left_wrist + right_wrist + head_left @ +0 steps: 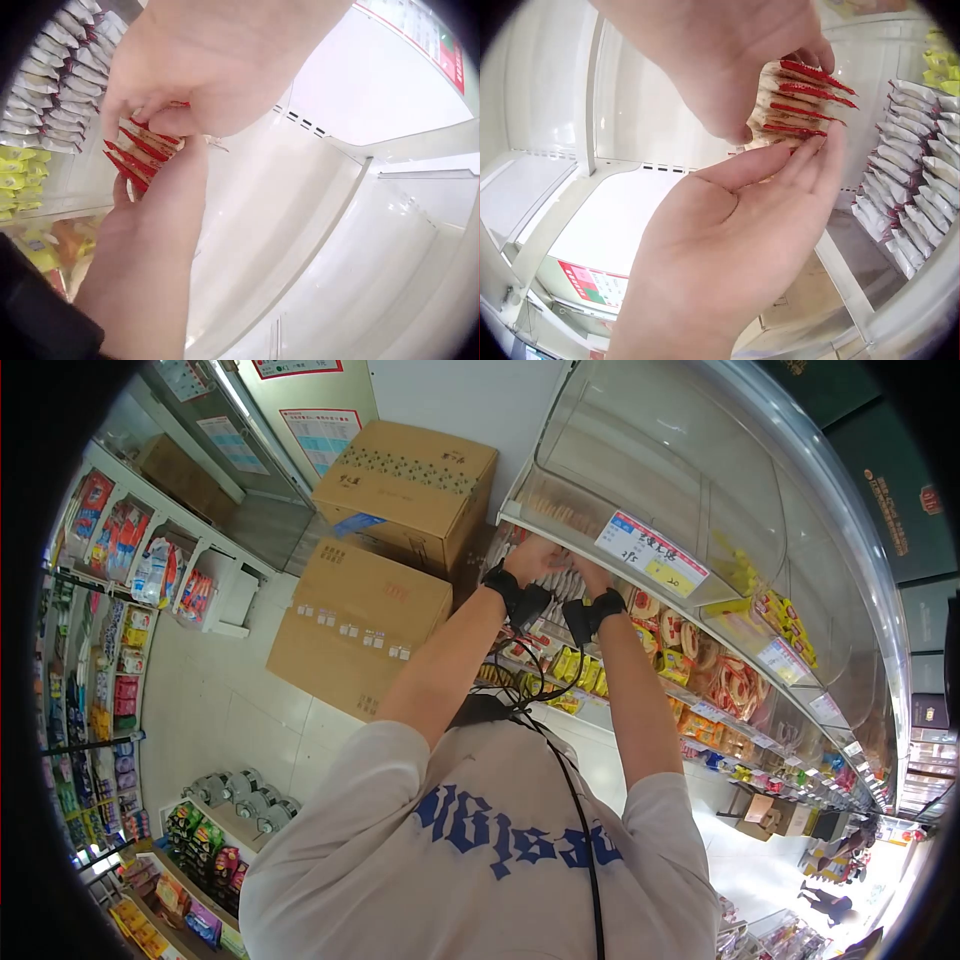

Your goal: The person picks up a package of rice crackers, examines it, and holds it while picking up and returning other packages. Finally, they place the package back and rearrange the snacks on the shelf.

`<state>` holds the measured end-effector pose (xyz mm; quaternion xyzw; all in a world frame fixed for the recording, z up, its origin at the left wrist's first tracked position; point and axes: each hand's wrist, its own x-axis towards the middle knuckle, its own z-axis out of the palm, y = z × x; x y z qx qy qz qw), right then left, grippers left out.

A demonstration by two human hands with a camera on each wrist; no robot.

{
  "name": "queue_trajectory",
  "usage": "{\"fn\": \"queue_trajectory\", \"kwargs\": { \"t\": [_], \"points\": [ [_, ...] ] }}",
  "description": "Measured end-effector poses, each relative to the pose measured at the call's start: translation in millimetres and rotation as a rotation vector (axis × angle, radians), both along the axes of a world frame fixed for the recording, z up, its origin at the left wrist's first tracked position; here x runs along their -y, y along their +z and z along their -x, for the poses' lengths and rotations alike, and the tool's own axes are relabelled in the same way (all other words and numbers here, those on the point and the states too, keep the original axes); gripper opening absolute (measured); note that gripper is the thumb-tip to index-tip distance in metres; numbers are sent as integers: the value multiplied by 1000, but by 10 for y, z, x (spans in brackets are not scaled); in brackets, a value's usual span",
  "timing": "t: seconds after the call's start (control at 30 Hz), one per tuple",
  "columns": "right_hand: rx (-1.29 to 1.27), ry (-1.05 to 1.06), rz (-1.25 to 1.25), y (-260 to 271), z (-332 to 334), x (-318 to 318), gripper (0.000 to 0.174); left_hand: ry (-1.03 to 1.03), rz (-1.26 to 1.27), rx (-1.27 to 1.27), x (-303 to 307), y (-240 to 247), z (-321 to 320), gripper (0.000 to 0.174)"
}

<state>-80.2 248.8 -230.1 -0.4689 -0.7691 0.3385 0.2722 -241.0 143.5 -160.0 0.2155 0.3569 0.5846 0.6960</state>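
Both hands reach into a shelf in the head view, under a clear bin front. Between them they hold a stack of several snack packets (799, 97) with red sealed edges and tan contents. My left hand (533, 560), lower in the right wrist view, has its thumb and fingers at the near side of the stack. My right hand (592, 573) grips the stack with its thumb at one side and fingers at the other, as the right wrist view shows. The stack itself is mostly hidden by the hands in the left wrist view.
Rows of silver-white packets (911, 161) stand beside the hands, with yellow packets (19, 180) alongside. A white shelf (255, 225) spreads below. Two cardboard boxes (375, 610) stand on the floor at the left. A price tag (652, 553) hangs on the clear bin.
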Motion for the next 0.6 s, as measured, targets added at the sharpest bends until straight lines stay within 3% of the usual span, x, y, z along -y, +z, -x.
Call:
{"fn": "queue_trajectory", "kwargs": {
  "t": [0.07, 0.13, 0.2, 0.27, 0.37, 0.47, 0.57, 0.6],
  "points": [
    [3, 17, -53, -24, 10, -28, 47, 14, 16, -4, 39, 66, -51, 33],
    [12, 36, -111, -88, 36, -83, 46, -14, -319, -387, -227, -708, 14, 33],
    [20, 29, -130, -87, 60, -110, 45, -13, -309, -456, -202, -686, 2, 33],
    [49, -9, -106, 176, 64, 29, 44, 24, 45, -200, 147, 251, -155, 34],
    [95, -45, -101, 172, 117, -37, 45, 15, 204, -203, 26, 146, -249, 33],
    [90, -18, -115, -49, 112, -256, 47, -24, 21, -306, 206, 168, -275, 34],
    [-21, -11, 65, 377, 48, -10, 50, 76, -6, -299, 148, -114, -337, 28],
    [-69, -12, 158, 653, 7, 164, 52, 43, -17, -440, 191, 5, -363, 28]
  ]
}}
